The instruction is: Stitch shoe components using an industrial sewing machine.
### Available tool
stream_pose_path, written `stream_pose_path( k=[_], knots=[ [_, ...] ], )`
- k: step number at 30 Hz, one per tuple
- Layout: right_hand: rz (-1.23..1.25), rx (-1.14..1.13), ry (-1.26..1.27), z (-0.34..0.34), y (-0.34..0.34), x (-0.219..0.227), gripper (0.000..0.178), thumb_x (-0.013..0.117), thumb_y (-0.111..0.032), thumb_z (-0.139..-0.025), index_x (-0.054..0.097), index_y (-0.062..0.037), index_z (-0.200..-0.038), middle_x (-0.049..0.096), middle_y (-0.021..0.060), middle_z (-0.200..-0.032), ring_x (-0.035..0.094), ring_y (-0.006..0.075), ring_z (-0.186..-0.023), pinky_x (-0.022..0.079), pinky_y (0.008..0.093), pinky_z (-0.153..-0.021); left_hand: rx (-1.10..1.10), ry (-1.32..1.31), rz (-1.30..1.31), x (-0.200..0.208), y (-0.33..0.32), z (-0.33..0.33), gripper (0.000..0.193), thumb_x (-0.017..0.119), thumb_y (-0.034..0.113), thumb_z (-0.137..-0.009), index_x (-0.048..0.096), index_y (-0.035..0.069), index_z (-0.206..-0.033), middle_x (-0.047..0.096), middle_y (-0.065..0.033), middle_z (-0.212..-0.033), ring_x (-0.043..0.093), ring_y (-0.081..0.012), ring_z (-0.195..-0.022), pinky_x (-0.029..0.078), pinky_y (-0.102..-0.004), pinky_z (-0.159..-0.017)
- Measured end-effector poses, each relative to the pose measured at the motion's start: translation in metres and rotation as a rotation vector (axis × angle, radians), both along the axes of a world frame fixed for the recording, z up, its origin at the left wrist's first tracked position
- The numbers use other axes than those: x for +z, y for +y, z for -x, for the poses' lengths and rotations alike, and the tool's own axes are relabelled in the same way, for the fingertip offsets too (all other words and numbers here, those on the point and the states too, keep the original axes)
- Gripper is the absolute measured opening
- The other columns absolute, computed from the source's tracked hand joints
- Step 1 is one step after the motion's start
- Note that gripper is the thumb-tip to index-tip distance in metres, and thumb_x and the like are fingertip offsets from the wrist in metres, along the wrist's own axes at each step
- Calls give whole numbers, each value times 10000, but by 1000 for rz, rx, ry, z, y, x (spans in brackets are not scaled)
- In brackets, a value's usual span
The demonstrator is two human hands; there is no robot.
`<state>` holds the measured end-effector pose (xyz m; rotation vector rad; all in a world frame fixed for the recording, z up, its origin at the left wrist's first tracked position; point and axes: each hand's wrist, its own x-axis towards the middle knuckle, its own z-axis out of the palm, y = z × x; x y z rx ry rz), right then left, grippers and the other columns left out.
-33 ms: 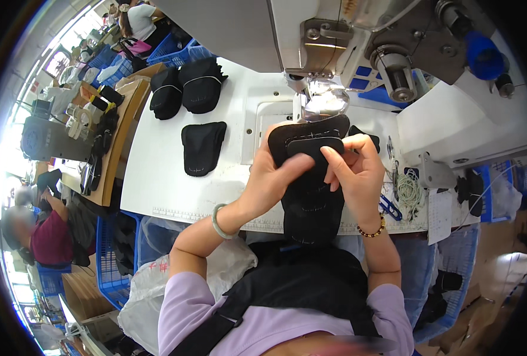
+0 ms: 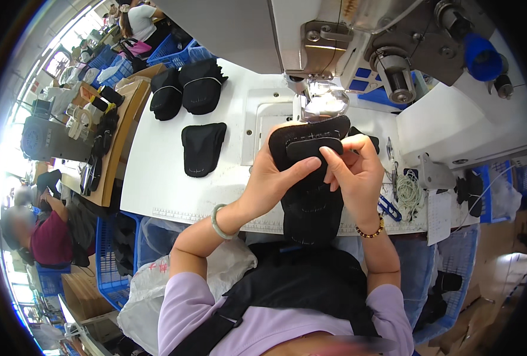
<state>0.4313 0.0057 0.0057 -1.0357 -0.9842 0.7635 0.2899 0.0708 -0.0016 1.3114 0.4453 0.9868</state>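
Both hands hold a black fabric piece (image 2: pixel 281 135) in front of the sewing machine. White stitch marks run along its upper part, and a smaller rounded black flap (image 2: pixel 312 148) lies over it. My left hand (image 2: pixel 273 178) grips the left edge, its thumb pressed near the flap's lower side. At the right edge, my right hand (image 2: pixel 355 166) pinches the flap with thumb and curled fingers. More black fabric pieces (image 2: pixel 312 216) with similar marks hang below, over the table edge toward my lap; whether they join the held piece is hidden.
The sewing machine (image 2: pixel 228 29) stands ahead, its needle area lit. On the white table (image 2: pixel 156 172) lie a single black piece (image 2: pixel 204 149) and two tied black bundles (image 2: pixel 203 86). Blue snips (image 2: pixel 389 207) and tangled cord (image 2: pixel 410 190) are at right. Blue baskets (image 2: pixel 112 261) flank me.
My left thumb, blurred before, now shows sharply and reaches a little farther right, below the flap. The right hand and the fabric have barely shifted.
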Motion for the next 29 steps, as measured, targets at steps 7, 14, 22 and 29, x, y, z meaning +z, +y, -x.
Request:
stream_pose_path(
  k=[7,14,22,29],
  knots=[
    [-61,-29,48,6,8,0,211,679,-43,-852,470,-52,-870,579,20,-683,552,50,-510,400,164,-403,-9,52,25,4,4,-2,190,619,168,-925,637,6,-1022,651,-1,-870,559,-43,-773,473,-213,-655],
    [-19,25,74,3,12,-1,216,684,-67,-855,469,-45,-860,569,31,-643,544,64,-479,393,171,-388,4,110,15,5,8,3,206,628,189,-919,642,2,-1005,647,2,-848,562,-46,-752,476,-215,-642],
    [42,66,100,0,12,1,200,670,-72,-865,474,-35,-857,561,38,-609,523,66,-446,376,169,-376,-3,106,40,3,10,3,212,639,193,-911,649,-4,-986,657,-4,-846,573,-51,-753,483,-213,-651],
    [-51,-5,22,-8,16,-8,243,690,-100,-858,451,-56,-864,562,21,-642,526,61,-450,383,154,-386,84,84,57,12,5,4,218,646,187,-905,653,-2,-1013,671,-22,-865,594,-61,-774,502,-218,-686]
  ],
)
